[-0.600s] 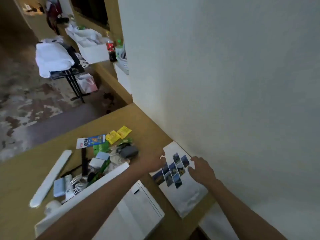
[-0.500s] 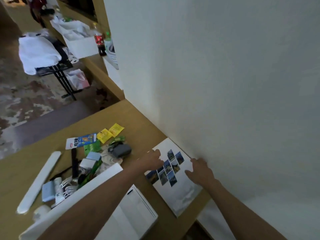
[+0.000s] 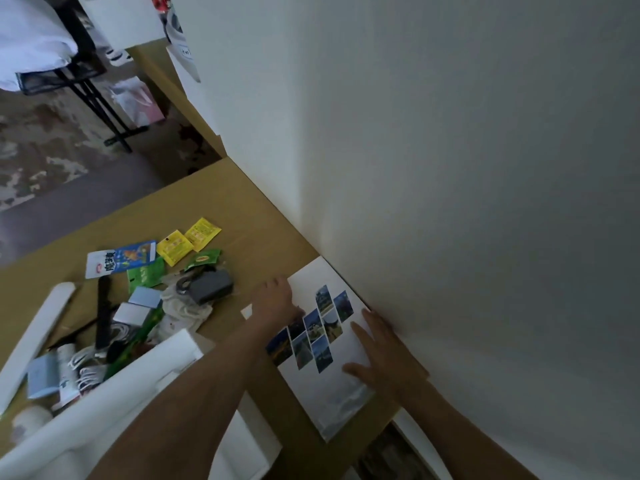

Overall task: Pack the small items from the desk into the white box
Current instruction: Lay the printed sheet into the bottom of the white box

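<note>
A white photo booklet (image 3: 332, 393) with a mosaic of small pictures lies on the wooden desk (image 3: 214, 209) against the wall. My right hand (image 3: 381, 355) rests flat on its right side with the fingers spread. My left hand (image 3: 277, 299) touches its upper left edge, fingers loosely apart. The white box (image 3: 145, 372) stands at the lower left, partly hidden under my left forearm. A pile of small items lies beyond it: a grey pouch (image 3: 211, 289), two yellow sachets (image 3: 188, 240), a blue and white packet (image 3: 121, 263), green packets (image 3: 145, 275) and a white cable (image 3: 86, 372).
A long white bar (image 3: 34, 337) lies along the desk's left part. The white wall (image 3: 450, 168) bounds the desk on the right. Past the desk's far edge are patterned floor and a black stand (image 3: 93, 95) holding white cloth.
The view has dropped closer to the desk. Both hands stay on the booklet; my left hand has slid towards its upper left edge.
</note>
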{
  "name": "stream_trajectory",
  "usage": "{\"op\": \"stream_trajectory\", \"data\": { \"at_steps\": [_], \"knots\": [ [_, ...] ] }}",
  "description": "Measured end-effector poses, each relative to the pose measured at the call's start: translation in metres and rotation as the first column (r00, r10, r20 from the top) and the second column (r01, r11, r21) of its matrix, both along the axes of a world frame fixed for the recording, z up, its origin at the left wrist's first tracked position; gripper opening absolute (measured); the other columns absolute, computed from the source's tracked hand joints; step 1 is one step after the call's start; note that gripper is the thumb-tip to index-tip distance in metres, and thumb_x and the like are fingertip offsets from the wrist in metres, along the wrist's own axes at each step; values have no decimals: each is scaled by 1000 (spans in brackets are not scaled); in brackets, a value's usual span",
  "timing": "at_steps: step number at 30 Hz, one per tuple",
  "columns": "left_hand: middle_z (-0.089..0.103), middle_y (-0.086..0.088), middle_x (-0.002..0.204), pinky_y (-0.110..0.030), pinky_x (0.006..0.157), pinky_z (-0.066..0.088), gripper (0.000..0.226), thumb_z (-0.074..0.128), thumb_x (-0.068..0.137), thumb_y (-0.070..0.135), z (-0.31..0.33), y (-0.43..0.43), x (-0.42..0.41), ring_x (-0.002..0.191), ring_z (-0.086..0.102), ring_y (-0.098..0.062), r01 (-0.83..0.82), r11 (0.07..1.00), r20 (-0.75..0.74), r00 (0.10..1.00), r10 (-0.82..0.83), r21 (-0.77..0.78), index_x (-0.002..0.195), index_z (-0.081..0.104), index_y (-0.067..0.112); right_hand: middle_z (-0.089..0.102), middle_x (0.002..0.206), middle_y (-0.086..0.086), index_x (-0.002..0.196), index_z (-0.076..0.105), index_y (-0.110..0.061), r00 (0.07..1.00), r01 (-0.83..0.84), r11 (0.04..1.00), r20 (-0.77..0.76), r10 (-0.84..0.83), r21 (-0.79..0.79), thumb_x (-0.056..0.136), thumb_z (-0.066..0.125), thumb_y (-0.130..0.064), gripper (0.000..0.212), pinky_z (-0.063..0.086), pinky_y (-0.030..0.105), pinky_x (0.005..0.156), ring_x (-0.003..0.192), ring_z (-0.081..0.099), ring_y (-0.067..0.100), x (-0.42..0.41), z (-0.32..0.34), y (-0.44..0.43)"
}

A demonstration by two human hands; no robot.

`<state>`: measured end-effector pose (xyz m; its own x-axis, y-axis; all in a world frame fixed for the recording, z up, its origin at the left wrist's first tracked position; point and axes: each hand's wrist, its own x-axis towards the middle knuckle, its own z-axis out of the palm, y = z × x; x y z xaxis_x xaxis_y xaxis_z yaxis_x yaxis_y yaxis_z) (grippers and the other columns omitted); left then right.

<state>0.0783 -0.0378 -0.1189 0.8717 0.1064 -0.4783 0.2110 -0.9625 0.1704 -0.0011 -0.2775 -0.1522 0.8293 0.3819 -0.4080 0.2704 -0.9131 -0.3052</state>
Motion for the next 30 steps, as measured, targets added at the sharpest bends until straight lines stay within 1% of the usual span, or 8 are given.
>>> {"op": "stream_trajectory", "data": {
  "at_steps": [3, 6, 10, 13, 17, 21, 27, 30],
  "knots": [
    [43, -17, 134, -39, 97, 40, 83, 74, 70, 49, 2, 3, 7, 122, 40, -32, -83, 996, -32, 996, 82, -36, 131, 38, 5, -15, 161, -3, 153, 7, -28, 999, 45, 998, -6, -45, 32, 83, 46, -71, 91, -4, 32, 115, 148, -14, 18, 0, -3, 2],
    [53, -13, 121, -39, 91, 45, 65, 73, 71, 50, 6, 13, 12, 113, 47, -28, -178, 975, -56, 983, 172, -129, 118, 52, 10, -5, 163, -3, 152, 18, -28, 995, 96, 991, 9, -97, 92, 83, 49, -69, 86, 4, 35, 119, 149, -5, 17, 2, -5, 6],
    [62, -8, 87, -33, 70, 49, 26, 68, 82, 35, 20, 25, 17, 82, 59, -21, -262, 911, -55, 965, 258, -319, 87, 62, 10, 7, 162, 0, 147, 32, -30, 978, 181, 969, 75, -196, 170, 85, 51, -66, 74, 13, 39, 119, 148, 6, 20, 4, -2, 19],
    [50, -2, 59, -24, 51, 33, 37, 63, 88, 26, 31, 36, 13, 56, 46, -13, -223, 908, -82, 975, 208, -354, 55, 49, 14, 16, 160, 3, 145, 33, -30, 947, 279, 936, 102, -306, 214, 84, 56, -62, 73, 15, 45, 117, 147, 12, 20, 6, 4, 33],
    [45, -1, 70, -26, 54, 31, 31, 53, 94, 23, 47, 33, -3, 67, 43, -15, -286, 860, -144, 958, 248, -423, 66, 42, 17, 25, 157, 3, 150, 22, -21, 909, 383, 888, 68, -411, 254, 84, 60, -58, 84, 19, 49, 114, 146, 20, 22, 15, 18, 45],
    [45, -3, 78, -28, 58, 31, 19, 51, 95, 26, 68, 29, -24, 71, 40, -15, -283, 754, -48, 947, 318, -593, 82, 43, 15, 56, 134, 12, 132, 50, -9, 772, 542, 672, 18, -636, 504, 93, 60, -31, 46, 38, 48, 105, 127, 48, 30, 21, 36, 57],
    [59, 9, 92, -22, 66, 41, 9, 55, 94, 22, 122, 49, -64, 84, 53, -2, -182, 506, 74, 893, 445, -843, 102, 58, 20, 63, 89, 6, 91, 62, -8, 743, 453, 569, 61, -666, 686, 98, 49, -22, 21, 48, 49, 82, 92, 57, 29, 23, 81, 90],
    [66, 8, 95, -26, 73, 49, 15, 57, 92, 23, 157, 56, -83, 90, 62, -10, -78, 381, 128, 864, 487, -921, 106, 64, 23, 60, 94, -1, 102, 62, -13, 771, 329, 570, 134, -622, 753, 102, 39, -34, 31, 48, 47, 86, 96, 55, 23, 21, 117, 100]
  ]
}}
